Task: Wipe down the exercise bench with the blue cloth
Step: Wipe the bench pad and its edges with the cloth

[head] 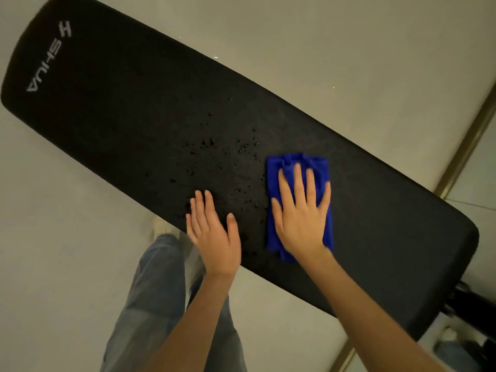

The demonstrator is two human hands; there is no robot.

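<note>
A long black padded exercise bench [128, 103] runs diagonally from the upper left to the lower right, with white lettering at its far left end. Water droplets [214, 157] speckle its middle. A folded blue cloth [319, 167] lies flat on the pad to the right of the droplets. My right hand [300, 216] presses flat on the cloth, fingers spread. My left hand [212, 232] rests flat on the bench's near edge, left of the cloth, holding nothing.
Grey floor surrounds the bench. My legs in jeans [155, 291] and a shoe [163, 229] stand just below the bench's near edge. A brass-coloured floor strip [467, 143] runs along the right. The bench's dark frame [467, 299] shows at the lower right.
</note>
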